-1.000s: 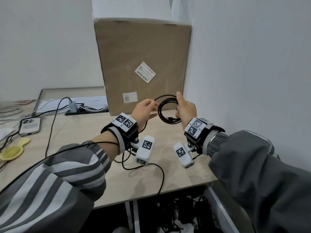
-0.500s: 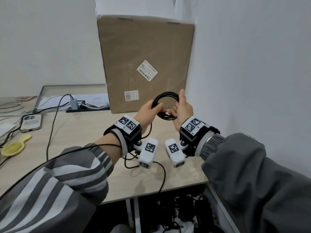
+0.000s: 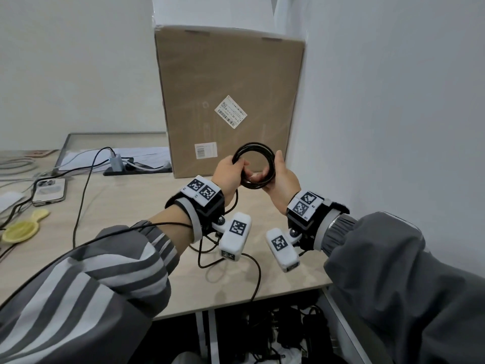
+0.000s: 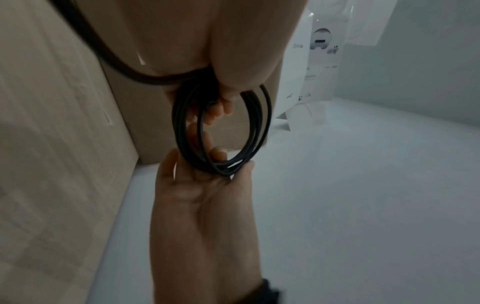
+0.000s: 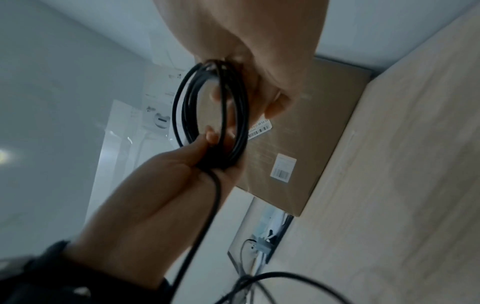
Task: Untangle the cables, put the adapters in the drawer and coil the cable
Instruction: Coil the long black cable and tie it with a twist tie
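Standing upright on the bench against the wall, a sealed cardboard box hides whatever it holds. Just before it, both hands hold a black cable wound into a ring above the bench: left hand fingers curl round its left side, right hand fingers clasp its right. The ring stands on edge, its opening facing the person; one loose end trails down.

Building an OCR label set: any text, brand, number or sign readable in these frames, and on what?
"R2", "R1": seemingly, tiny print beside the marker tags on the right wrist band.
"C": seemingly, beside the marker tags on the left wrist band.
Cardboard box: upper sticker and lower sticker carry barcodes; print too small to read.
White carton: printing blurred, unreadable.
Nothing else legible.
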